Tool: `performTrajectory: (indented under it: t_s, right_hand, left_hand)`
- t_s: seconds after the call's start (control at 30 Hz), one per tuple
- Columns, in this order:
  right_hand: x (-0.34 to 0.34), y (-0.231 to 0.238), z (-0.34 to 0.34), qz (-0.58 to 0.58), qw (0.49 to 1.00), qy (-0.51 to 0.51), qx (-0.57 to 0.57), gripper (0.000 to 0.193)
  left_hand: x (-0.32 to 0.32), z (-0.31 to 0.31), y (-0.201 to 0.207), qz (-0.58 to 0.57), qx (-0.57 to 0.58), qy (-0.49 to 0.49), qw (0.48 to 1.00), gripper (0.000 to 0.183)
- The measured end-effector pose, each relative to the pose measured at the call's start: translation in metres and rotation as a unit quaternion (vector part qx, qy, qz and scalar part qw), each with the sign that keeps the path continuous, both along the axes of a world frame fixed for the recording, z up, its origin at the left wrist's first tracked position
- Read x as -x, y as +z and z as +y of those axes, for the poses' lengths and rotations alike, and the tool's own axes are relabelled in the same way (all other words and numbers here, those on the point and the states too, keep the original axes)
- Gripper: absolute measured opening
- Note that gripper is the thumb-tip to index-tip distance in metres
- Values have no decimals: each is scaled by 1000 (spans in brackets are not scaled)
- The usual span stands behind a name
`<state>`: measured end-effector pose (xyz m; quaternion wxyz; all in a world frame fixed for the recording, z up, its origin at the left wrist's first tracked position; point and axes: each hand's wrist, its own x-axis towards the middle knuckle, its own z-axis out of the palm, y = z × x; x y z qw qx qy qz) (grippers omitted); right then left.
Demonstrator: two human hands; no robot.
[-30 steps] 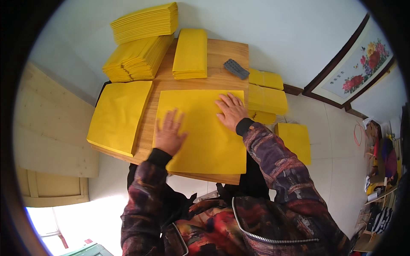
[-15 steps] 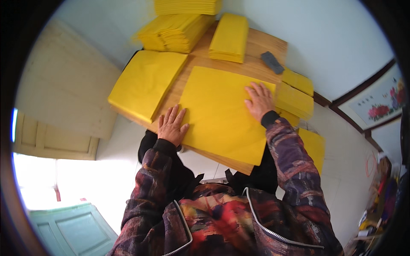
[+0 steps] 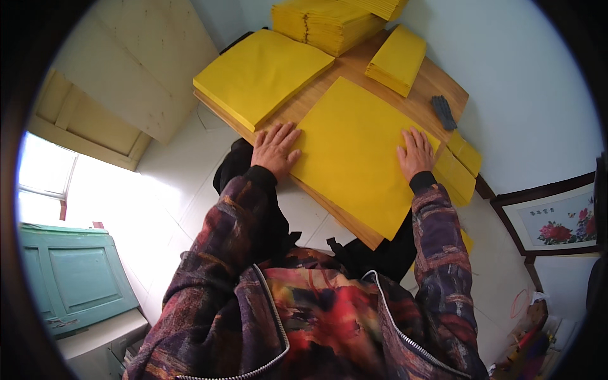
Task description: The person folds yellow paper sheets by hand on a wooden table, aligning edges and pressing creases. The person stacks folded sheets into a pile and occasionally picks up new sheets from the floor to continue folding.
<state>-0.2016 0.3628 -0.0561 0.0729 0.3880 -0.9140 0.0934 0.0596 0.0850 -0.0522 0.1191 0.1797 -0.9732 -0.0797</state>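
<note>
A large yellow sheet [image 3: 354, 152] lies flat on the wooden table [image 3: 345, 218] in front of me. My left hand [image 3: 276, 149] rests at the sheet's left edge, partly on the bare wood, with its fingers stretched out. On the right part of the sheet, my right hand [image 3: 416, 152] lies flat with extended fingers. Neither hand grips anything. Beyond my left hand sits a stack of yellow sheets [image 3: 263, 76]. Whether the sheet under my hands is single or layered, I cannot tell.
Bundles of folded yellow material [image 3: 329, 28] are at the back, beside a narrower yellow stack [image 3: 398, 60]. A dark grey cloth-like piece [image 3: 443, 112] lies near the right edge. More yellow bundles [image 3: 457, 174] stand right of the table. A framed flower picture [image 3: 551, 221] leans by the wall.
The view has turned, so table and stacks appear swung clockwise. My right hand has shifted slightly toward the sheet's right edge. Both hands stay flat.
</note>
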Motion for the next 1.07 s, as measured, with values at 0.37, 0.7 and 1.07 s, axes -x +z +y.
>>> performTrajectory:
  t_s: [0.37,0.7,1.07]
  right_hand:
    - [1,-1,0,-11,1000,-8,5,51]
    - [4,-5,-1,7,1000,-5,11,49]
    - [8,-7,1,1,1000,-2,2,52]
  left_hand:
    - [0,-1,-2,-10,-1,9,1000,53]
    - [-1,-4,-5,17,21,-6,1000,53]
    - [0,-2,0,15,12,-5,1000,54]
